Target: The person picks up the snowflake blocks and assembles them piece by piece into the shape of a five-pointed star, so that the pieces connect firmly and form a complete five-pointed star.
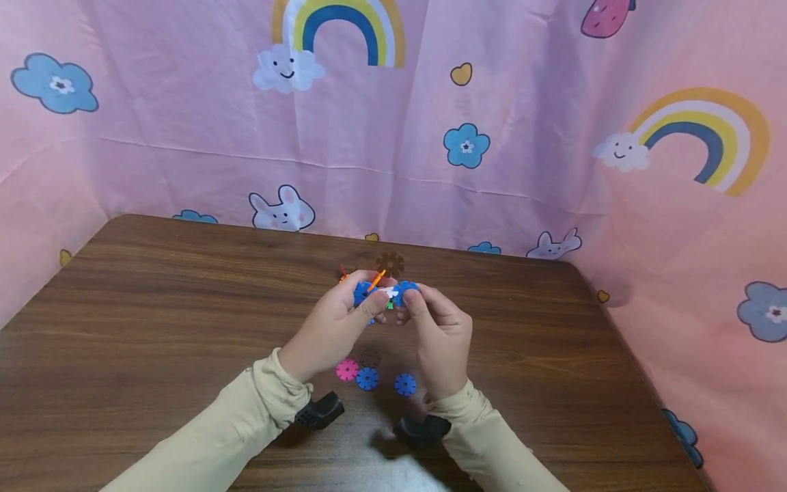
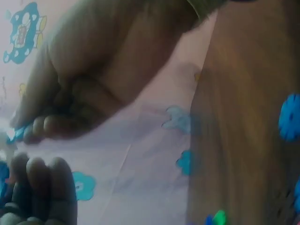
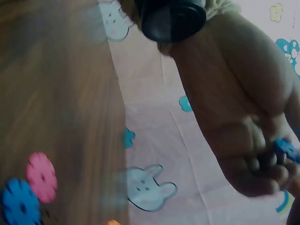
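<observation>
Above the middle of the table, both hands hold a small joined piece made of notched plastic snowflake discs. My left hand (image 1: 328, 328) pinches its left end, a blue snowflake disc (image 1: 361, 294) with an orange disc (image 1: 377, 279) standing edge-on from it. Between the hands sits a white disc (image 1: 390, 292). The right hand (image 1: 445, 335) pinches another blue disc (image 1: 403, 291) at the right end, its thumb on the near face. That disc's edge (image 3: 287, 149) shows between the fingers in the right wrist view. How the discs interlock is partly hidden by fingers.
On the brown wooden table (image 1: 184, 307), a pink disc (image 1: 347, 370), a brown disc (image 1: 370, 358) and two blue discs lie in front of the hands. Beyond them are another brown disc (image 1: 390, 262) and orange pieces (image 1: 343, 279). A patterned pink cloth (image 1: 381, 130) hangs behind.
</observation>
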`<state>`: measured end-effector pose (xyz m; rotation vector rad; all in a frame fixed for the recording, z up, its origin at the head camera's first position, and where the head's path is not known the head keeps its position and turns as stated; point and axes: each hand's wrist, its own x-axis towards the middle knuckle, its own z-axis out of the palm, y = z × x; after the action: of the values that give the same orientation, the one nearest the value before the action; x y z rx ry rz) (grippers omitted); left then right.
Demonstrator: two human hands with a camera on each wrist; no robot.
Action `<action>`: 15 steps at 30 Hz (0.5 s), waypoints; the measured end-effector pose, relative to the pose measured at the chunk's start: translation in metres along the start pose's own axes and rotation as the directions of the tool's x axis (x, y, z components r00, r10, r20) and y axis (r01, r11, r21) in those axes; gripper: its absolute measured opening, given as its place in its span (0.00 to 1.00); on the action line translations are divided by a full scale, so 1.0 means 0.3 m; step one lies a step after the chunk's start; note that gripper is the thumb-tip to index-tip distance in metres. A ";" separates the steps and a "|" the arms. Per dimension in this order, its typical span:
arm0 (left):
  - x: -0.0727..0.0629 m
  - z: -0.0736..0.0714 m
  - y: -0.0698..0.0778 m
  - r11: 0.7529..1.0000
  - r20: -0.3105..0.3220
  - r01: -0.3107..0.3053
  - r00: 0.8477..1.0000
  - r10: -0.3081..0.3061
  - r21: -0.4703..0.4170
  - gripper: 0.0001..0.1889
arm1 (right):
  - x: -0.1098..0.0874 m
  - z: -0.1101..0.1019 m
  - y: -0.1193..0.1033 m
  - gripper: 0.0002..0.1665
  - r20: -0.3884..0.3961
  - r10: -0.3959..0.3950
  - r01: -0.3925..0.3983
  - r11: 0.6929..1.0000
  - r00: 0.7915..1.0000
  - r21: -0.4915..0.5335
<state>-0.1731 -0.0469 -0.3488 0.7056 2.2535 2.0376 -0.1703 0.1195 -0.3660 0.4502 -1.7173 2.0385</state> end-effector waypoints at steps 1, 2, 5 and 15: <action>-0.001 -0.006 0.003 1.000 0.009 -0.003 1.000 0.003 0.015 0.27 | 0.004 -0.005 -0.004 0.12 0.015 -0.018 0.018 1.000 1.000 -0.017; -0.002 -0.011 0.009 1.000 0.019 -0.003 1.000 0.002 0.031 0.28 | 0.008 -0.010 -0.008 0.12 0.030 -0.038 0.039 0.999 0.999 -0.035; -0.005 -0.024 0.027 0.995 0.051 -0.011 0.999 0.006 0.102 0.28 | 0.023 -0.027 -0.025 0.08 0.070 -0.078 0.084 0.992 0.994 -0.092; 0.000 -0.003 0.019 0.984 0.042 -0.125 0.992 0.121 0.129 0.13 | 0.041 -0.056 -0.044 0.08 0.186 -0.042 0.068 0.988 0.982 -0.139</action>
<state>-0.1717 -0.0474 -0.3432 0.9035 2.3989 1.9228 -0.1732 0.1394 -0.3516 0.6465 -1.9218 1.8673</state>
